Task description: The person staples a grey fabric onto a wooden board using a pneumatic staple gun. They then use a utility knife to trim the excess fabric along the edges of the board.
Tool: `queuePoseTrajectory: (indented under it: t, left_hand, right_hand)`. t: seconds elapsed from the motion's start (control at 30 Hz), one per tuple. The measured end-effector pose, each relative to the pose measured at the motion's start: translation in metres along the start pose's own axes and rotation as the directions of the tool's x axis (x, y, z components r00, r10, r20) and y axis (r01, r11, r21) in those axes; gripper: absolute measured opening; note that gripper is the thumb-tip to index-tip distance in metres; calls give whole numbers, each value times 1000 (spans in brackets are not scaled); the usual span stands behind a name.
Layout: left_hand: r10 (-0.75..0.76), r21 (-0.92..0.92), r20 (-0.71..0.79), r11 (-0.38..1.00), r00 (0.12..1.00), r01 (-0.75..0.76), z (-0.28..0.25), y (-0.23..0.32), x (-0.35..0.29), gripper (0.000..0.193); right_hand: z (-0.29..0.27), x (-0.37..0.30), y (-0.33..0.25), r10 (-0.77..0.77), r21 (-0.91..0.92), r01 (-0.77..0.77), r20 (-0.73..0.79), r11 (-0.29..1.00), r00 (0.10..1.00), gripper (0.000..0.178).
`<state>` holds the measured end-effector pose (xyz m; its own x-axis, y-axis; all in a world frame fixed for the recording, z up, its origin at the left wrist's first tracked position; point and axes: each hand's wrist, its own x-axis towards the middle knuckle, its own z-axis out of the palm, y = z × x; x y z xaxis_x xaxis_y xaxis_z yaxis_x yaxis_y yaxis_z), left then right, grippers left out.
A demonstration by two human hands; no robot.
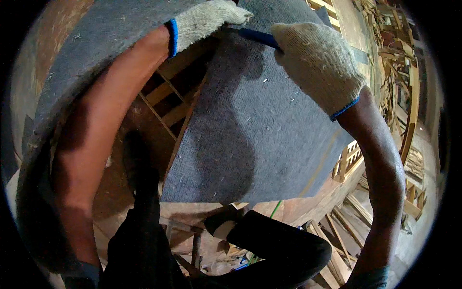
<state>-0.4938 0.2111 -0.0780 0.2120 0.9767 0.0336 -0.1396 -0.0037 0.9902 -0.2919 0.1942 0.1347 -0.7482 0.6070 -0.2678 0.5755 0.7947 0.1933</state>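
Note:
A thick grey felt-like sheet (288, 130) lies before me, parted by a wedge-shaped gap that opens toward me. My left hand (207, 21), in a white knitted glove with a blue cuff, is closed at the top of this gap, on the sheet's left part (103, 29). Its fingertips are partly hidden at the upper edge of the view. Gloved the same way, my right hand (317, 62) is wrapped round a slim blue-handled tool (260, 37). The tool points left to the top of the gap, close to my left hand; its tip is not clear.
Through the gap a wooden slatted frame (163, 98) shows over a brown floor. My legs (260, 236) in dark trousers are below the sheet, near a small metal-legged stand (196, 250). Timber strips and scraps (337, 241) are piled to the right.

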Motion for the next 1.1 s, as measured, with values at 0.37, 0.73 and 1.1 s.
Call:
queuePoseTrajectory:
  t: [0.37,0.73,1.1]
  left_hand:
    - [398,410,169,803,902,-432,-6,-17,14,28]
    - [257,369,157,881,954,-298,-7,-20,15,30]
    - [190,212,184,950,964,-227,7,0,12,25]
  right_hand:
    - [2,-3,18,-69,135,77,-58,988,996,18]
    - [18,-4,17,26,242,-26,4,970,1000,23]
    - [25,-9,21,52,355,-42,-16,934,999,24]
